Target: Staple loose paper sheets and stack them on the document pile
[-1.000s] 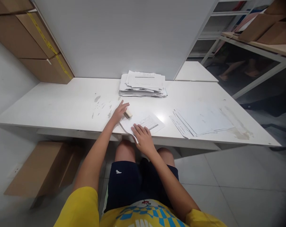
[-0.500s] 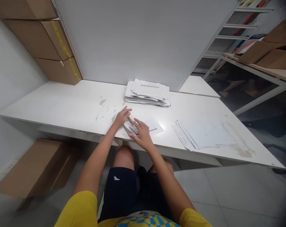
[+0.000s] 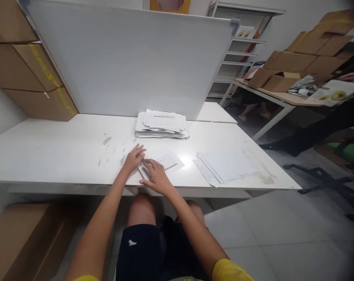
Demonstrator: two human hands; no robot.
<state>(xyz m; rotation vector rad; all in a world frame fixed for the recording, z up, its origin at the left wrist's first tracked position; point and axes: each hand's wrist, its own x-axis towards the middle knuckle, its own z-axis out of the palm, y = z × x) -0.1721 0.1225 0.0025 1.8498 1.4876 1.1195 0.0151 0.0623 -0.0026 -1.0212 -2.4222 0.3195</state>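
On the white table [image 3: 77, 152], my two hands meet over a printed sheet of paper [image 3: 172, 160]. The near left part of the sheet is lifted and curls up between them. My left hand [image 3: 134, 159] pinches at this raised part, its fingers bent to the right. Just to the right, my right hand [image 3: 157, 176] rests over the paper with fingers stretched and thumb apart. The fingers hide much of the raised edge, and any small thing between the fingertips is too unclear to name.
A thick stack of papers [image 3: 163, 125] sits behind my hands against a whiteboard [image 3: 130, 58]. More sheets [image 3: 226, 168] lie to the right. Cardboard boxes [image 3: 39, 101] stand at the left, another box [image 3: 21, 234] below. A person's dark-clothed leg [image 3: 306, 132] shows at the right.
The camera view has tilted up and turned right, showing more of the whiteboard and the right-hand table. My hands stay over the same sheet; the tan patch between them shows less.
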